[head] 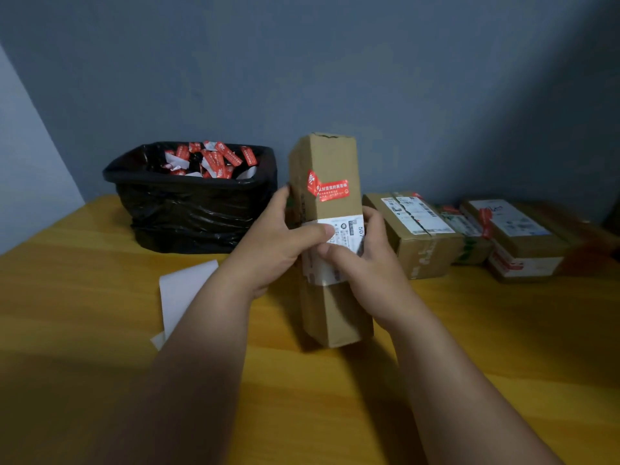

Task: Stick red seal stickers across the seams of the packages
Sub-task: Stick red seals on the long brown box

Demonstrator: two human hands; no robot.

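A long brown cardboard package (330,156) stands on end at the middle of the yellow table (100,297). A red seal sticker (330,190) wraps over its upper left edge. A white shipping label (350,229) bands its middle. My left hand (278,243) grips the package from the left, thumb across the label. My right hand (365,263) grips it from the right, with its thumb on the label.
A bin lined with a black bag (191,209) holds red stickers and white backing scraps at the back left. White backing paper (183,290) lies beside my left forearm. Several sealed packages (419,229) line the back right, one with a red sticker (485,223).
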